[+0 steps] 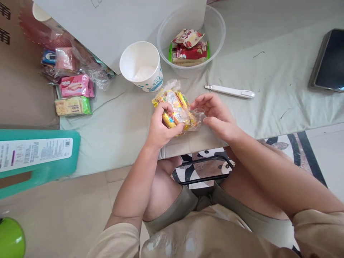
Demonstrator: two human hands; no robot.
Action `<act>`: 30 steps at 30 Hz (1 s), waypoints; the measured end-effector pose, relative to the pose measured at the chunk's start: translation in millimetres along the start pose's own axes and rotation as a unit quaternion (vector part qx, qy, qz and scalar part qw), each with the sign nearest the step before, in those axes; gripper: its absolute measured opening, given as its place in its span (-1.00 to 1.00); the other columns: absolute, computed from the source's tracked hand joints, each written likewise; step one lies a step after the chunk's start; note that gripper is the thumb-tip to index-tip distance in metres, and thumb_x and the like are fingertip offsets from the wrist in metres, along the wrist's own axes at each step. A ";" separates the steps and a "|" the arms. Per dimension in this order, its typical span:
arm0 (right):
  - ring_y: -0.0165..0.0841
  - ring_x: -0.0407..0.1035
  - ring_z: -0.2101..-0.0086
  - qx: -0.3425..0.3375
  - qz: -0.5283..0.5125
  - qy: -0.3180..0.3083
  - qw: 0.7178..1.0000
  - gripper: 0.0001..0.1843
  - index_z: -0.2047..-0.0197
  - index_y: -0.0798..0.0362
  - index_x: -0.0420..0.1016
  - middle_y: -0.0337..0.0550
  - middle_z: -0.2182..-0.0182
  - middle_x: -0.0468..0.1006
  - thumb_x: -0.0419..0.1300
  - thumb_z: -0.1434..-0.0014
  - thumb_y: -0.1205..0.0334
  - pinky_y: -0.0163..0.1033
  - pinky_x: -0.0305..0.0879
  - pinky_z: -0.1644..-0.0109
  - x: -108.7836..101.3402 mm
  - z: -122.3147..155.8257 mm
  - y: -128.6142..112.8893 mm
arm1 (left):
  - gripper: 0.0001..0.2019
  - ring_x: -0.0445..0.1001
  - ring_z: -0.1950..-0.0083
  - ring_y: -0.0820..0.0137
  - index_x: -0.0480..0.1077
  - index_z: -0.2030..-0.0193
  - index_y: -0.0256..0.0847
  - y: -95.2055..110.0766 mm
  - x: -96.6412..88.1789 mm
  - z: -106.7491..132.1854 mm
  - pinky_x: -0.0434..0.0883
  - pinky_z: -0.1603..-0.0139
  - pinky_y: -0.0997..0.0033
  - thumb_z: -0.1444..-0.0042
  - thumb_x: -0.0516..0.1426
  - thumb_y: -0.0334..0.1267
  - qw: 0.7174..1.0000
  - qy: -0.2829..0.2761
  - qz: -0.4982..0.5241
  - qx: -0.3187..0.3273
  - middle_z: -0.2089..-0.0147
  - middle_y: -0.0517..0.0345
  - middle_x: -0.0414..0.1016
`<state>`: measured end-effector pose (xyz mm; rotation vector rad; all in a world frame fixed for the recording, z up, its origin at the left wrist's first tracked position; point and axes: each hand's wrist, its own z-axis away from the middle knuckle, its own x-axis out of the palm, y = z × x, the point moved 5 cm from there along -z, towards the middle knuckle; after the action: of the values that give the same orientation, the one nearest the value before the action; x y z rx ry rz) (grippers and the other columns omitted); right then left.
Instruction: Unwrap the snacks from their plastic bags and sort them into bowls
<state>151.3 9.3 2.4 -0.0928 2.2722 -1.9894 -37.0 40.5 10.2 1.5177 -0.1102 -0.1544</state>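
A clear plastic bag of yellow snack packets (pixel 176 107) lies at the near edge of the cloth-covered low table (pixel 129 122). My left hand (pixel 160 126) is closed around the bag's left side, thumb on the yellow packets. My right hand (pixel 215 115) pinches the loose clear plastic at the bag's right end, fingers curled. Both hands sit just above the table edge, over my knees.
A white paper cup (pixel 142 66) and a clear bowl (pixel 215 28) of snack packets stand beyond the bag. A white utility knife (pixel 229 91) lies to the right, a dark tablet (pixel 329 61) far right. Pink and green snack packs (pixel 73 95) lie left; a teal stool (pixel 40 157) is nearer.
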 end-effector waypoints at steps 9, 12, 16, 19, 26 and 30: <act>0.01 0.27 -0.36 -0.042 0.074 -0.039 0.996 -0.35 -0.23 -0.14 0.49 0.04 -0.31 0.38 0.41 -0.15 -0.21 0.13 0.32 -0.38 -5.1 1.8 5.7 | -0.36 0.46 0.20 0.44 0.27 0.02 0.01 -21.6 3.3 -4.7 0.43 0.26 0.48 0.11 0.49 0.09 0.974 -0.177 0.081 0.114 0.10 0.23 0.35; 0.04 0.22 -0.40 -0.044 0.104 -0.026 0.993 -0.53 0.02 -0.10 0.67 0.04 -0.27 0.40 0.35 -0.21 -0.26 0.20 0.22 -0.45 -5.0 0.0 5.7 | -0.13 0.57 -0.10 0.25 0.07 -0.34 0.18 -26.3 5.9 -4.5 0.58 0.02 0.29 -0.01 0.41 0.24 0.972 -0.182 0.014 0.151 -0.20 0.06 0.37; 0.02 0.31 -0.32 -0.059 0.115 -0.019 0.991 -0.59 0.11 -0.10 0.71 0.01 -0.29 0.37 0.32 -0.25 -0.24 0.20 0.30 -0.40 -2.3 0.8 3.5 | 0.12 0.40 -0.44 0.04 -0.24 -0.53 0.27 -27.7 4.2 -7.2 0.53 -0.30 0.04 -0.01 0.33 0.40 0.965 -0.137 -0.066 0.214 -0.47 -0.09 0.17; -0.09 0.43 -0.11 -0.056 0.152 -0.024 0.987 -0.68 0.18 -0.10 0.73 -0.01 -0.28 0.34 0.33 -0.26 -0.14 0.15 0.44 -0.23 0.6 1.8 4.7 | 0.11 0.28 -0.54 0.02 -0.20 -0.56 0.20 -28.2 0.6 -8.8 0.43 -0.43 0.04 -0.04 0.34 0.36 0.956 -0.076 -0.145 0.243 -0.55 -0.13 0.06; -0.34 0.42 0.30 -0.050 0.221 -0.008 0.974 -0.75 0.02 -0.04 0.65 -0.16 0.28 0.49 0.30 -0.24 0.22 -0.16 0.45 0.14 1.9 -0.3 0.3 | 0.00 0.51 -0.30 0.21 -0.22 -0.57 0.12 -25.6 3.3 -6.0 0.50 -0.31 0.16 -0.20 0.35 -0.01 0.944 -0.055 -0.227 0.235 -0.25 -0.03 0.41; -0.36 0.44 0.35 0.011 0.167 -0.011 0.986 -0.61 -0.09 -0.03 0.51 -0.20 0.29 0.62 0.33 -0.20 0.11 -0.24 0.37 0.25 3.7 -0.1 -2.4 | -0.27 0.53 -0.09 0.31 0.15 -0.49 0.00 -21.0 4.3 -4.0 0.51 -0.23 0.24 -0.23 0.30 -0.19 0.931 -0.053 -0.263 0.247 -0.08 0.08 0.44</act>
<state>147.6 8.7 4.7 0.2509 2.0863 -1.8272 -32.8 42.7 -11.0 2.0179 0.1934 -0.6805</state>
